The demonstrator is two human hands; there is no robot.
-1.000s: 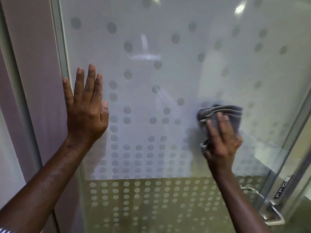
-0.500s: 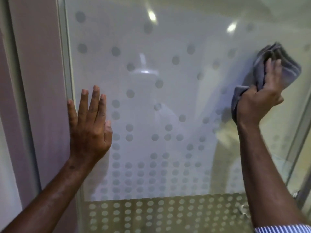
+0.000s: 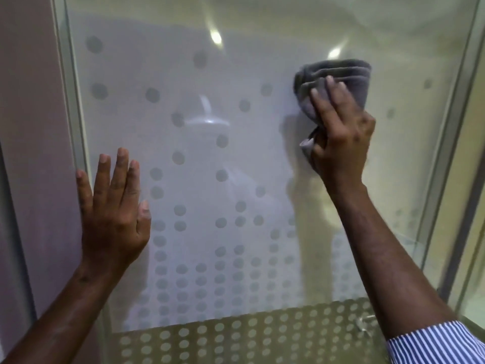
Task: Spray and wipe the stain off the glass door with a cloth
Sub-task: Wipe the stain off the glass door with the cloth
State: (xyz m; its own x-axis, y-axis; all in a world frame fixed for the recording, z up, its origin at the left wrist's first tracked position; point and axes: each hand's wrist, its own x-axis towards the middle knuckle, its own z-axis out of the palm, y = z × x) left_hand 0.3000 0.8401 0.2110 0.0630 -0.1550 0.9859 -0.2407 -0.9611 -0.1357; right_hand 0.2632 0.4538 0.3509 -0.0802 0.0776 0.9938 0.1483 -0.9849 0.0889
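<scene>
Left hand (image 3: 112, 219) flat, fingers spread, near left edge of dot-frosted glass door (image 3: 236, 158); right hand (image 3: 338, 132) gripping folded grey cloth (image 3: 338, 74) upper right. Likely risk: bunched cloth smearing, missing residue.

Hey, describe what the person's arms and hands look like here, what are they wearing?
Both hands are bare, with no gloves, rings or watch visible. The left hand and its forearm are uncovered as far as the frame shows. The right hand also has a bare forearm, with a blue-and-white striped sleeve pushed up near the elbow.
</scene>
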